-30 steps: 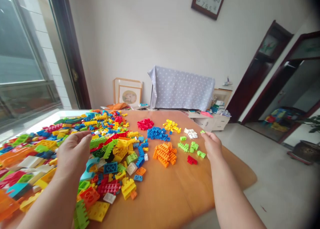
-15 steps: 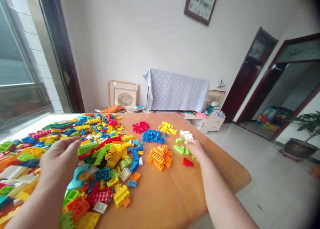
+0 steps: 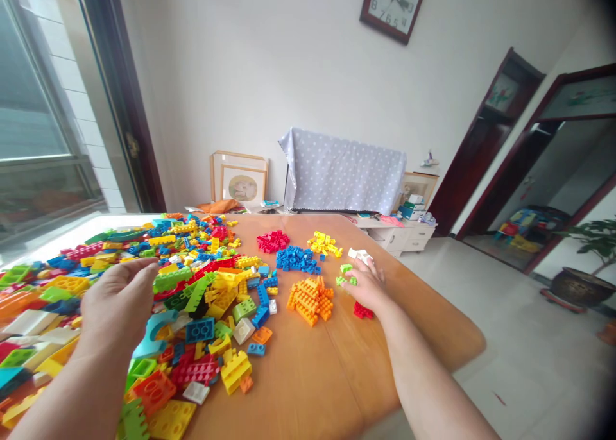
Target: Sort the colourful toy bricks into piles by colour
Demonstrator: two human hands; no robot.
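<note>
Looks like you're grouping green bricks (image 3: 346,269), right hand (image 3: 368,287) spread over them, left hand (image 3: 118,296) pinched (contents unclear), so next probably needs a careful lift-off.

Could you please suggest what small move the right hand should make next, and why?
Probably draw the light green blocks together: the right hand is spread over them, and some lie apart, while the orange blocks nearby form a compact heap.

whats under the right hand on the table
Light green bricks peek out around the fingers of the right hand, on the brown table. Whatever lies directly beneath the palm is covered, so I can't tell.
</note>
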